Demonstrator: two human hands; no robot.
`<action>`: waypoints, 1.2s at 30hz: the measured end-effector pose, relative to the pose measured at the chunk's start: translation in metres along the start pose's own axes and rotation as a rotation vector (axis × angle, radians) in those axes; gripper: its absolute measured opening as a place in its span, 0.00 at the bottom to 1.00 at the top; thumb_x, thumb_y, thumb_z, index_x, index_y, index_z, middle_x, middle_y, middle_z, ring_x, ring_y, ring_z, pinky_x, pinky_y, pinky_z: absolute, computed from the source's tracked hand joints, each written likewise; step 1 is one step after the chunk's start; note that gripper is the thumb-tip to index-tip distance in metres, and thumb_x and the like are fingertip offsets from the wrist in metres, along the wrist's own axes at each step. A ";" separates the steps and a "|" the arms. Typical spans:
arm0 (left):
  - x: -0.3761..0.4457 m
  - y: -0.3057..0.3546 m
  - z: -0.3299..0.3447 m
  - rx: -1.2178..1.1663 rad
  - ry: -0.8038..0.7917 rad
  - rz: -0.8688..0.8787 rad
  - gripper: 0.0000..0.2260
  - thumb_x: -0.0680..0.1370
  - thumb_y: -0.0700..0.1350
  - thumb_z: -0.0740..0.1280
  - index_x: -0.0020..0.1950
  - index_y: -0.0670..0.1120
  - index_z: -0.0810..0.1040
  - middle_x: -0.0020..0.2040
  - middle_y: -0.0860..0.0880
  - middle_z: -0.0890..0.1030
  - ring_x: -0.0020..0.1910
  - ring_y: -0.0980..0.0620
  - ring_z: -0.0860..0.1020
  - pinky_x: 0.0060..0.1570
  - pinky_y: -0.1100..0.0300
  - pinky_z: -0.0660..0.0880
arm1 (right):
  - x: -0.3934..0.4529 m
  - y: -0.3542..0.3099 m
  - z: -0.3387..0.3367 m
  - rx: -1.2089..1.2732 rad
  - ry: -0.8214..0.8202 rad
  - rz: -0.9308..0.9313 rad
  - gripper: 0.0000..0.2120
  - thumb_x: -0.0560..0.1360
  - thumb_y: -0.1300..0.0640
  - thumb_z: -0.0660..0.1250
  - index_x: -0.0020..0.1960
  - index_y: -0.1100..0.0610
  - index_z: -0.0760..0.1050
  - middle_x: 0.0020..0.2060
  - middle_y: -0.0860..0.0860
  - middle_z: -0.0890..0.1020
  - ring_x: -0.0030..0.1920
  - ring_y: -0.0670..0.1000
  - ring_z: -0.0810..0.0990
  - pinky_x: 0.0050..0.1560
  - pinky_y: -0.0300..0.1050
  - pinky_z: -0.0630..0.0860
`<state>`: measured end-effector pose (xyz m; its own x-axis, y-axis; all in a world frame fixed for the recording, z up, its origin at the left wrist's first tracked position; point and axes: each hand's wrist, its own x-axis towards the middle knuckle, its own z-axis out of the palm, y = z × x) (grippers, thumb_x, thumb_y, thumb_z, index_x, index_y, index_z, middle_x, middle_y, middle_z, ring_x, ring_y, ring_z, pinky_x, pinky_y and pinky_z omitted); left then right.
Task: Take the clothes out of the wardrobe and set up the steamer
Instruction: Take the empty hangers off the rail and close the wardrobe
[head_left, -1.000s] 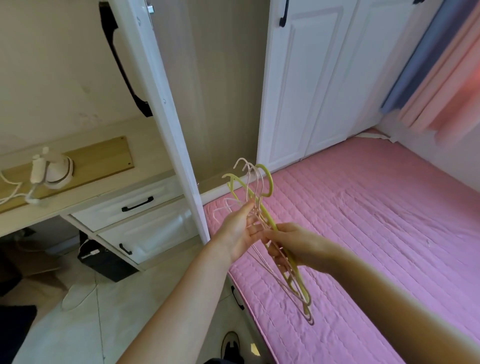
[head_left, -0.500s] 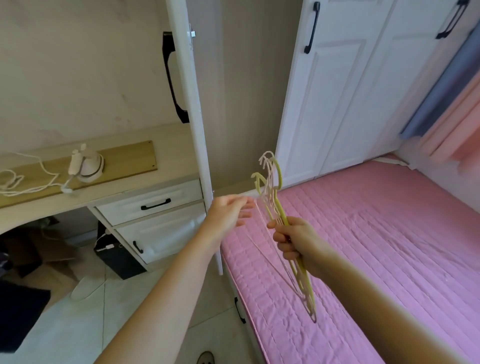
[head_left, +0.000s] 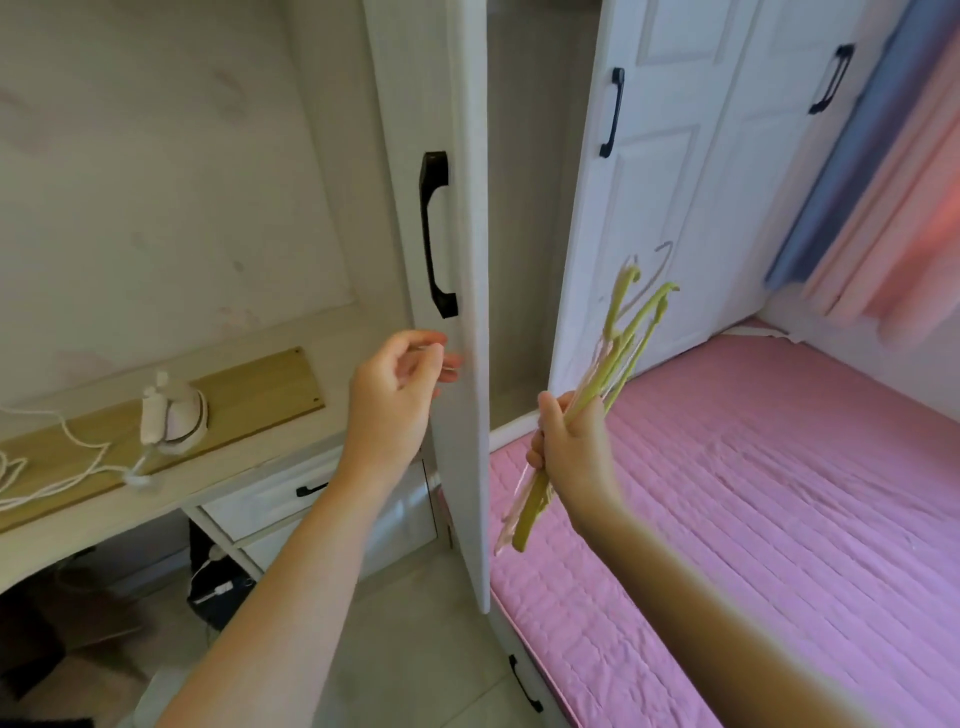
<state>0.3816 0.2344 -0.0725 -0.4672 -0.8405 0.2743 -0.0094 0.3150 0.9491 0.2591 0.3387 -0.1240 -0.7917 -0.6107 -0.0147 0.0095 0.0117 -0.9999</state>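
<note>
Light: bright, soft daylight from the right, glowing through the pink curtain (head_left: 893, 218).
Shadows: faint.
Blur: right forearm (head_left: 753, 613) and hangers (head_left: 618, 358) smeared.
Distortion: wide-angle bowing at edges.

left hand (head_left: 392, 402) off the hangers (head_left: 621, 358), reaching to wardrobe door (head_left: 470, 312) edge, hangers raised upright

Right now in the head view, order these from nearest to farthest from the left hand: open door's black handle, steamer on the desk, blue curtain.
1. Black handle, just above the left hand.
2. Steamer, to its left on the desk.
3. Blue curtain, far right by the bed.
</note>
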 end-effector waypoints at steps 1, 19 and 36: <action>0.005 0.002 -0.004 -0.007 -0.003 0.021 0.05 0.80 0.43 0.63 0.53 0.48 0.78 0.46 0.49 0.84 0.46 0.53 0.83 0.51 0.52 0.80 | -0.002 -0.001 0.009 0.009 0.021 -0.028 0.09 0.81 0.56 0.57 0.44 0.57 0.61 0.33 0.54 0.66 0.29 0.49 0.67 0.29 0.40 0.71; 0.068 0.028 -0.016 0.172 -0.109 0.390 0.05 0.77 0.44 0.69 0.53 0.46 0.78 0.41 0.52 0.81 0.43 0.56 0.80 0.43 0.63 0.78 | -0.005 -0.004 0.073 -0.144 0.277 -0.231 0.15 0.74 0.61 0.71 0.49 0.51 0.65 0.48 0.50 0.73 0.47 0.47 0.73 0.46 0.30 0.72; 0.087 0.026 0.073 0.123 -0.112 0.495 0.06 0.76 0.44 0.69 0.51 0.46 0.76 0.41 0.54 0.80 0.42 0.57 0.79 0.38 0.70 0.75 | 0.055 0.006 0.006 -0.150 0.389 -0.303 0.16 0.74 0.58 0.71 0.46 0.45 0.64 0.45 0.47 0.76 0.48 0.45 0.76 0.48 0.39 0.73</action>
<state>0.2764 0.2020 -0.0355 -0.5338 -0.5273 0.6611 0.1360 0.7181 0.6826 0.2190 0.3007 -0.1306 -0.9142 -0.2653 0.3063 -0.3204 0.0105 -0.9472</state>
